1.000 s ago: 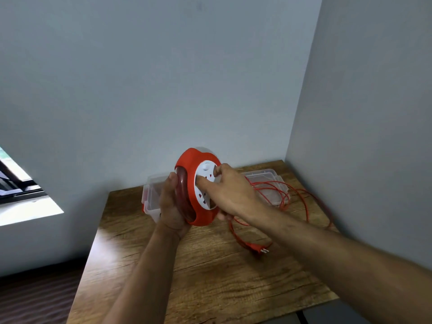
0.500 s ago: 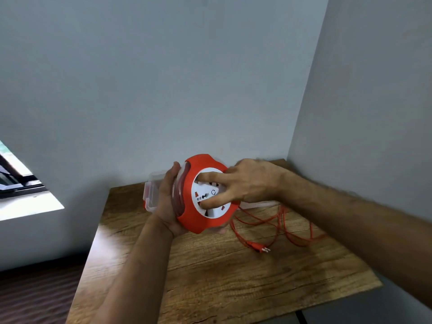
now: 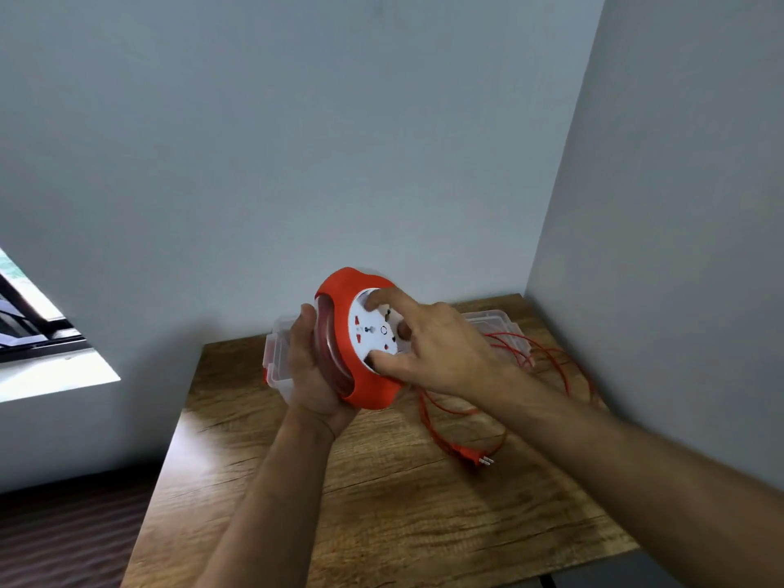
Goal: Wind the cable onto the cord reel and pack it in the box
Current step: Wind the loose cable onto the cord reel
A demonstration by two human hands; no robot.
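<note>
An orange cord reel (image 3: 339,290) with a white socket face is held up above the wooden table (image 3: 382,524). My left hand (image 3: 307,371) grips its back and rim. My right hand (image 3: 432,345) presses its spread fingers on the white face. Loose orange cable (image 3: 551,367) lies in loops on the table to the right, ending in an orange plug (image 3: 469,454). A clear plastic box (image 3: 275,358) stands behind the reel, mostly hidden by my hands.
A clear lid (image 3: 492,324) lies at the back right under the cable loops. Walls close the table in at the back and right. A window (image 3: 29,324) is at the left, and the floor drops away left of the table.
My right hand has turned around the white face, fingers now at its top and bottom. The cable loops on the table have shifted.
</note>
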